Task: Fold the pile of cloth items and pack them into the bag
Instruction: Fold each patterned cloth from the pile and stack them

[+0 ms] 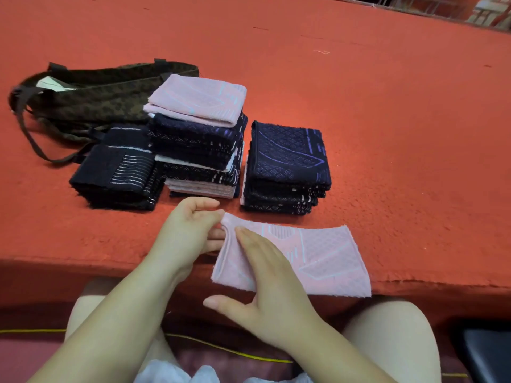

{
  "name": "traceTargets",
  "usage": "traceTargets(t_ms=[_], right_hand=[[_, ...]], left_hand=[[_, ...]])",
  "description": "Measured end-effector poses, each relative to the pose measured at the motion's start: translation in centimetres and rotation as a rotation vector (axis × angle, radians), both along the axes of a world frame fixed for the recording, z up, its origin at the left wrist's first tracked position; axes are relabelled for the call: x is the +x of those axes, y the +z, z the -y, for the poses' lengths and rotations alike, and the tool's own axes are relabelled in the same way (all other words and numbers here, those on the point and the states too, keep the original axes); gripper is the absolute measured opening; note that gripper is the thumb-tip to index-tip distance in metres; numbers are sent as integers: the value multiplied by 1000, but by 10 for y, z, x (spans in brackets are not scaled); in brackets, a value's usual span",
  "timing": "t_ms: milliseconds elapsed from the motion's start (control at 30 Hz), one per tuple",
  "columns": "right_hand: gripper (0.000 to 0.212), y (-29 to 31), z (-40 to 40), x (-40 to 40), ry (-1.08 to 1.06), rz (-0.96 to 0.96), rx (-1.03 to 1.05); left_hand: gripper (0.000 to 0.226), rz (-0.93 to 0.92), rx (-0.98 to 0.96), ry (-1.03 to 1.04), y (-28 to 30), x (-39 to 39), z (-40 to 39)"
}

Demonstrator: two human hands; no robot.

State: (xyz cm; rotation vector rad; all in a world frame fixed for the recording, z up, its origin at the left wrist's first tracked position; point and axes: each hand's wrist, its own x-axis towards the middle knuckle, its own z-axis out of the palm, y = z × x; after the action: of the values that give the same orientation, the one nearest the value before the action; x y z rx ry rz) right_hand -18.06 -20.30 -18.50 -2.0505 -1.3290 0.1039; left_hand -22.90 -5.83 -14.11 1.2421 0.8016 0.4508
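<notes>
A pink patterned cloth (323,258) lies folded near the front edge of the red table (387,134). My left hand (190,230) pinches its left edge. My right hand (265,275) lies flat on the cloth's left part with straight fingers. Behind them stand three stacks of folded cloths: a dark one (116,172) on the left, a tall middle one (199,145) topped by a pink cloth (199,99), and a dark navy one (287,167) on the right. A dark patterned bag (91,98) lies at the far left behind the stacks.
The bag's dark strap (33,142) loops over the table at the left. The red table surface stretches far to the right and back. My knees show below the table's front edge, and a dark seat (486,352) sits at the lower right.
</notes>
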Motion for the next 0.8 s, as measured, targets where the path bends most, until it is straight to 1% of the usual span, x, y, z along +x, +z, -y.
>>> traceTargets(t_ms=[33,67,133,167,200,233,300,367,433,467,533,600,700,800], right_hand=[[85,2,0,0,0,-23,8],[78,4,0,1,-5,-78,34],[52,14,2,3,-65,-255,144],[36,18,4,5,-116,-324,213],[24,20,7,7,-171,-368,275],[21,23,9,9,-223,-398,325],[24,26,16,13,-306,-469,411],[27,29,26,17,-364,-542,499],[36,32,37,23,-403,-581,561],[41,33,42,26,-421,-600,586],[47,33,53,35,-453,-645,611],[51,32,63,45,-473,-635,596],[59,29,76,59,-526,-521,500],[61,23,87,70,-580,-417,398]], left_hand=[[12,27,-75,18,5,1,2],[12,62,-139,28,9,2,3],[9,119,-192,-2,16,2,7],[7,130,-167,-34,18,1,9],[7,134,-118,-61,19,1,12],[7,136,-44,-76,17,0,15],[10,153,195,-77,9,-2,22],[14,134,558,-123,-5,-5,32],[32,71,875,-264,-19,-8,46],[41,41,974,-335,-25,-8,53],[55,-15,1060,-443,-31,-1,67],[64,-92,1128,-512,-34,8,77],[72,-199,1230,-579,-35,21,87],[79,-301,1305,-649,-37,30,93]])
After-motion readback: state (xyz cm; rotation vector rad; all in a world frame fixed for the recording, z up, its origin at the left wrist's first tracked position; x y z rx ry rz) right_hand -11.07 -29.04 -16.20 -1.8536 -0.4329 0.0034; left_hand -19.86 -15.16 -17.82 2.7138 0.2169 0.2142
